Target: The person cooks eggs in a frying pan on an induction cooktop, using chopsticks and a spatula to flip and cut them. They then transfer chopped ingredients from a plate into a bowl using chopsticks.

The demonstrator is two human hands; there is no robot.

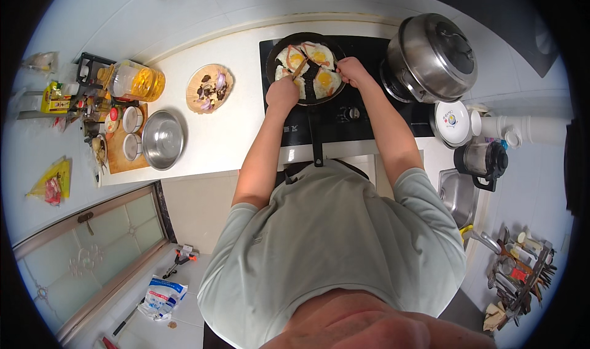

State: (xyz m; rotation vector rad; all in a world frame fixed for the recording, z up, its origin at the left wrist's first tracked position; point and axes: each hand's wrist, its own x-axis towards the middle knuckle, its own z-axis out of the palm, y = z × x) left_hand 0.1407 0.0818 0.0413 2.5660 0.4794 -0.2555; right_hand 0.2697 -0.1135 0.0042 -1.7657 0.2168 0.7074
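A black frying pan rests on the left side of a black glass cooktop, its handle towards me. Several fried eggs with runny-looking yellow yolks lie in it, with pinkish strips on or beside them. My left hand grips a slim wooden utensil, whose far end reaches the eggs near the pan's middle. At the pan's right rim, my right hand pinches another thin brownish utensil, mostly hidden by the fingers. Neither hand is on the pan handle.
A large lidded steel pot stands right of the pan. Left lie a plate of onion and dark scraps, a steel bowl and an oil jug. Stacked bowls, a blender jug and a sink are at right.
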